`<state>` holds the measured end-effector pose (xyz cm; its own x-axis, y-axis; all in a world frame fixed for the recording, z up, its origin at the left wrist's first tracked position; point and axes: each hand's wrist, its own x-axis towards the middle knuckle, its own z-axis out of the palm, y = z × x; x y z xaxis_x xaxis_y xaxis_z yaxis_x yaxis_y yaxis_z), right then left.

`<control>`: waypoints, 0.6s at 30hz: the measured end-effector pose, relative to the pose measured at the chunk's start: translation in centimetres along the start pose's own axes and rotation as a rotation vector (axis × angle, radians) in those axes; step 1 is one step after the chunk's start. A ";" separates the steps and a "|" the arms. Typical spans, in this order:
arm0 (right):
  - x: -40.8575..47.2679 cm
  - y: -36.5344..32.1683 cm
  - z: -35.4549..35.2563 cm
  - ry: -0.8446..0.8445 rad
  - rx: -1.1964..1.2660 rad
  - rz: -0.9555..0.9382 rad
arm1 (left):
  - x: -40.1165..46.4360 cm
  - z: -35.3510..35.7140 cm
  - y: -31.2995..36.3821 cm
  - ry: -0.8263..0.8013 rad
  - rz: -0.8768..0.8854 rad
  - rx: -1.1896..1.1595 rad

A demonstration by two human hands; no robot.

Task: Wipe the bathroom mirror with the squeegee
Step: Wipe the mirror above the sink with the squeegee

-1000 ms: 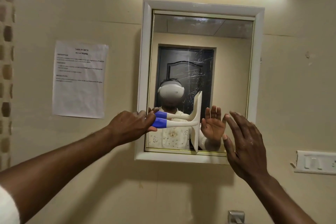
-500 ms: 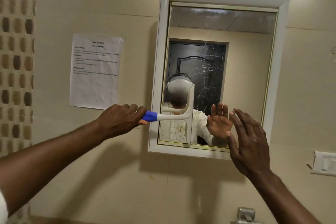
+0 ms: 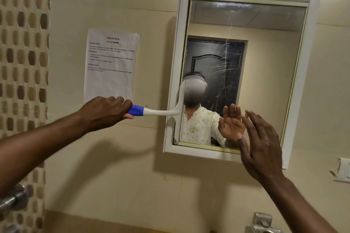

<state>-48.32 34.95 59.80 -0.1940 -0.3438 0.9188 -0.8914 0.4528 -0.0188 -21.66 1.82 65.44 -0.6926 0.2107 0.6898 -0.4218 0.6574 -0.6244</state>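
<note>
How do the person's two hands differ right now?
The left hand is closed in a fist around the squeegee handle; the right hand is open, fingers spread, holding nothing. The left hand sits left of the mirror over bare wall; the right hand is raised before the mirror's lower right corner. Both are bare and reach toward the wall.

beige tiled wall (image 3: 132, 166), mosaic tile strip (image 3: 22, 62) at left, taped paper notice (image 3: 111, 66), white switch plate (image 3: 342, 170)
</note>
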 end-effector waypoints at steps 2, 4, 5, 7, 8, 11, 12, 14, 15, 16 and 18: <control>-0.1 -0.1 0.1 0.005 0.004 -0.010 | -0.6 0.1 -0.4 0.011 0.001 -0.008; -0.1 -0.2 0.2 0.010 0.002 -0.020 | -0.8 -0.1 -0.7 0.020 0.003 0.001; -0.1 -0.3 0.3 0.012 0.002 -0.023 | -0.8 -0.2 -0.8 0.019 0.005 0.009; -0.2 -0.3 0.4 0.013 0.007 -0.024 | -0.8 -0.3 -0.8 0.006 0.005 0.023; -0.2 -0.3 0.4 0.013 0.009 -0.028 | -0.8 -0.4 -0.7 0.001 0.000 0.018; -0.5 -0.3 0.4 0.016 0.019 -0.029 | -1.0 -0.4 -0.3 -0.010 -0.029 -0.011; -0.6 -0.4 0.5 0.016 0.022 -0.029 | -1.1 -0.5 -0.1 -0.006 -0.038 -0.020; -0.6 -0.7 0.7 0.023 0.034 -0.029 | -1.2 -0.9 0.1 0.000 -0.055 -0.036; -0.6 -0.9 0.8 0.026 0.042 -0.031 | -1.3 -1.1 0.2 0.002 -0.063 -0.040; -0.5 -1.2 0.9 0.027 0.048 -0.036 | -1.3 -1.3 0.3 0.003 -0.070 -0.043; -0.6 -1.8 1.3 0.029 0.061 -0.046 | -1.5 -1.7 0.6 0.005 -0.098 -0.051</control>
<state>-47.10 33.27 58.81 -0.1410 -0.3393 0.9301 -0.9225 0.3860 0.0010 -19.89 3.17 64.68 -0.6469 0.1472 0.7482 -0.4567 0.7109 -0.5347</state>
